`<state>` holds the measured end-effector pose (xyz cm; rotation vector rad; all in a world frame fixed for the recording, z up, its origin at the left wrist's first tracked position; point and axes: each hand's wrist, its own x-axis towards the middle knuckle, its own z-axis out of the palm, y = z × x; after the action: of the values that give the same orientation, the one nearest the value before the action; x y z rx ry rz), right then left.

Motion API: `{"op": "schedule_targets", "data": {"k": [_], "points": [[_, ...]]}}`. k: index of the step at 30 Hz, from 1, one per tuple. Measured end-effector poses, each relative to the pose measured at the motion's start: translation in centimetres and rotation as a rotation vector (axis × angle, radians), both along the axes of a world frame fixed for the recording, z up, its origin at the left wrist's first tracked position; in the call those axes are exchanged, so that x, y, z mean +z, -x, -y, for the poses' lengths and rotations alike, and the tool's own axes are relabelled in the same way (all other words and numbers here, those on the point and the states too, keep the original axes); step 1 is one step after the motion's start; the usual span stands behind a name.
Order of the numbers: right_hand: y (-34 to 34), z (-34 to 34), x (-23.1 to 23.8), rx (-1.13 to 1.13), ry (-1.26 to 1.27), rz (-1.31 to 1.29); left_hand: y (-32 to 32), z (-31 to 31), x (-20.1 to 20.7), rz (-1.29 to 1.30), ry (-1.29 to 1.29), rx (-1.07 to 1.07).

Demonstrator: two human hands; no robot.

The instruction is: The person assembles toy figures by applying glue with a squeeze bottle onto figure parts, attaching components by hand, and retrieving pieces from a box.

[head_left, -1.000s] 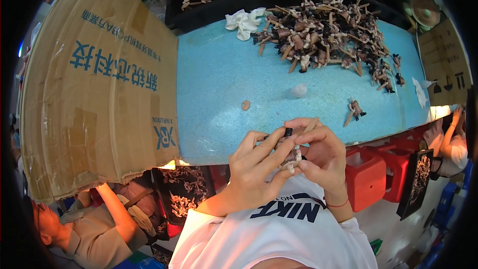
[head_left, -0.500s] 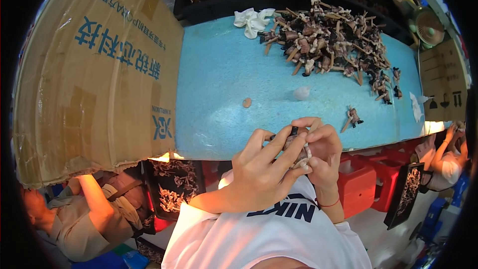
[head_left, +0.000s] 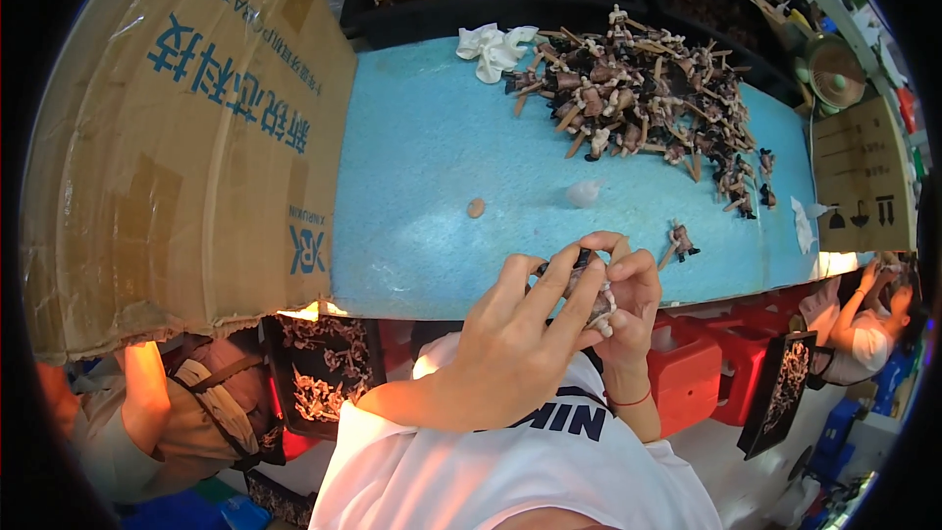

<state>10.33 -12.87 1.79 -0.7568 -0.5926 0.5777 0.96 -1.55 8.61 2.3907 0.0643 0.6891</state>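
Observation:
Close to my chest, just past the table's near edge, both hands hold a small painted figurine (head_left: 600, 308) with dark and pale parts. My left hand (head_left: 525, 319) lies across its front with the fingers wrapped round it, hiding much of it. My right hand (head_left: 633, 299) grips it from the other side, thumb and fingers bent. Beyond them on the blue tabletop (head_left: 412, 167) lie a small whitish translucent lump (head_left: 584, 193) and a round tan piece (head_left: 476, 208). A single figurine (head_left: 679, 241) rests to the right of my hands.
A big heap of figurines (head_left: 638, 88) covers the table's far right, beside a crumpled white tissue (head_left: 494, 49). A tall cardboard box (head_left: 177, 157) walls the left side. Black trays (head_left: 461, 0) stand behind. Red stools (head_left: 684, 378) and co-workers (head_left: 863, 334) are near.
The figurine stays in both hands, tilted slightly, with the fingers shifted a little on it. The whole view has moved slightly, and the table things appear a bit further left.

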Motion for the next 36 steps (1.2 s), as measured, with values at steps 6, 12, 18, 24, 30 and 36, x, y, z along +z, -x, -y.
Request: {"op": "schedule_targets", "data": {"k": [6,12,18,24,30,36], "points": [[-0.3,0.3,0.1,-0.085,0.0,0.268,0.5,-0.8,0.6,-0.014,0.203,-0.14],[-0.6,0.8,0.9,-0.137,-0.042,0.387,0.2,-1.1,1.0,-0.022,0.328,-0.224],[-0.7,1.2,2.1,-0.106,-0.03,0.441,0.2,-1.5,0.6,-0.017,0.241,-0.299],[-0.6,1.6,2.1,-0.048,0.024,0.325,-0.2,-1.2,0.0,-0.049,0.28,-0.263],[-0.7,2.0,2.5,-0.011,0.059,0.251,-0.6,-1.4,-0.4,-0.054,0.332,-0.286],[-1.2,2.2,2.6,0.004,0.124,0.301,-1.0,-2.0,-1.9,-0.043,0.575,-0.351]]}}
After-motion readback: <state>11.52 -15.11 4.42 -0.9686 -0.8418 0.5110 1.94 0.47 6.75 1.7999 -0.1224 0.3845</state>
